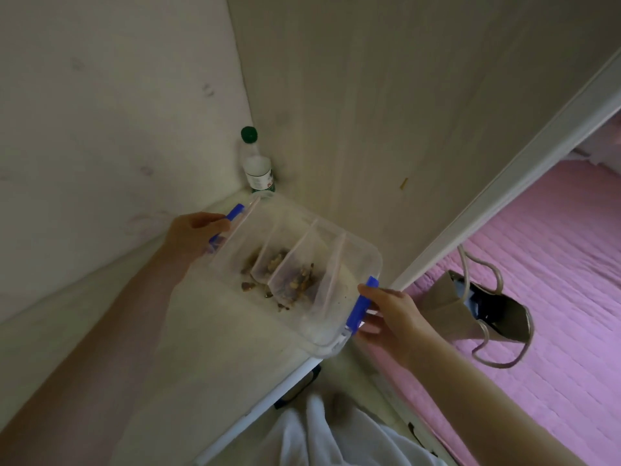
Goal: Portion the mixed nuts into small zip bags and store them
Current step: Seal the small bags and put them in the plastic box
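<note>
A clear box [356,260] sits over the near corner of the pale desk [218,331], its right end reaching past the desk's edge; I cannot tell whether it rests there or is lifted. The left hand [198,230] grips the box with fingers curled round the blue clip at its far end, and the right hand [389,314] grips it by the blue clip at the near end. Inside stand several small zip bags [292,260] holding mixed nuts [302,280]. A green-capped bottle [257,166] stands in the wall corner behind. A paper bag [447,307] lies on the pink bedcover [554,264].
</note>
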